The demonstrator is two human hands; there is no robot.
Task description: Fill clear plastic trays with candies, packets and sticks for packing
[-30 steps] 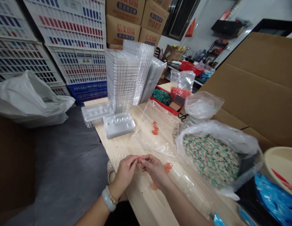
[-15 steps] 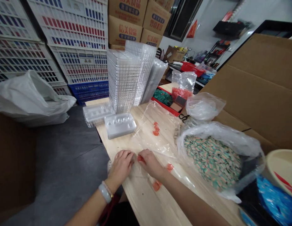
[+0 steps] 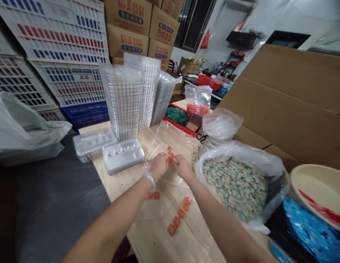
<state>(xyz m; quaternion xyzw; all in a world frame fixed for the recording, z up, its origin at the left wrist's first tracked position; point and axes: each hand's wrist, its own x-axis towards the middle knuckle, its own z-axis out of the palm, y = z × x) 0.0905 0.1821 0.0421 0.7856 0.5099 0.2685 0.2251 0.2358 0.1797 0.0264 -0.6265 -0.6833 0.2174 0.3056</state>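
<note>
Head view, left to right. A white plastic sack sits at the far left, before stacked white plastic crates and a blue plastic crate. Brown cartons rise behind them. On the wooden table, two tall stacks of transparent blister trays stand upright, and two single blister trays lie near the table's left edge.

The left hand, with a pale bangle at its wrist, is partly closed, fingers curled inward. The right hand is also partly closed and faces it. Their fingertips converge at a small cluster of orange-red jelly pieces, lying on a transparent plastic sheet; whether either hand grips these pieces cannot be determined. Two orange-red pieces lie nearer the person, below the left wrist. A row of five orange-red pieces lies below the right hand.

Beyond the hands are a red tray of green pieces and a plastic bag of red pieces. To the right, an open bag of striped candies rests beside a cream basin and blue wrappers. A cardboard flap rises behind them.
</note>
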